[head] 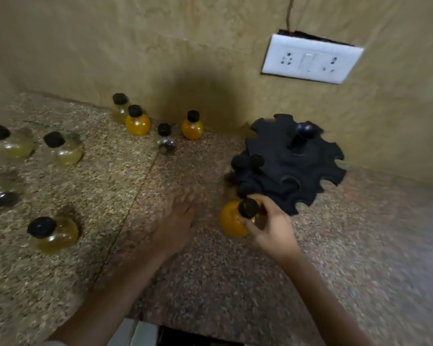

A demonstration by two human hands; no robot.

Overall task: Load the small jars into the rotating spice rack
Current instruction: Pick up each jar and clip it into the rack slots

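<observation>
A black rotating spice rack (308,168) with notched tiers stands in the counter's right corner; black jar lids (246,161) show at its left side. My right hand (273,228) grips the neck of an orange jar with a black lid (231,221), held just in front of the rack's lower left notches. My left hand (178,221), blurred, hovers flat over the counter with fingers straight and holds nothing. Several more black-lidded jars stand around: two orange ones (138,122) (192,127), a clear one (165,139) and pale yellow ones (53,234) (63,148).
The speckled granite counter (210,283) meets tan walls at the back and right. A white socket plate (310,59) is on the right wall above the rack. More jars (9,143) (0,196) stand at the far left. The counter's front edge runs below my arms.
</observation>
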